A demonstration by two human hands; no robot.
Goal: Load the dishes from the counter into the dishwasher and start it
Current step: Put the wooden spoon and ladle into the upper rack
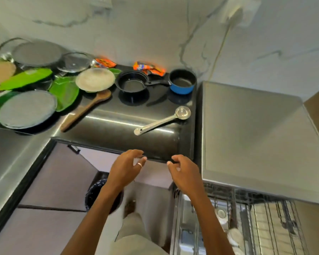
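Note:
My left hand [126, 167] and my right hand [185, 172] hover side by side at the dark counter's [114, 126] front edge, fingers loosely curled and apart, holding nothing. On the counter lie a steel ladle [164, 120], a wooden spoon [87, 109], a small black pan [133, 82] and a blue saucepan [182, 81]. Steel plates [27, 109] [95, 79], green leaf-shaped plates [64, 91] and glass lids [74, 62] are piled at the left. The dishwasher [247, 129] stands at the right, its wire rack [256, 223] pulled out below.
Orange snack wrappers [149, 68] lie by the marble wall. A cord hangs from a wall socket [236, 13] above the dishwasher. A black-lined bin [96, 192] stands on the floor under my left arm. Cabinet fronts [50, 190] run at the lower left.

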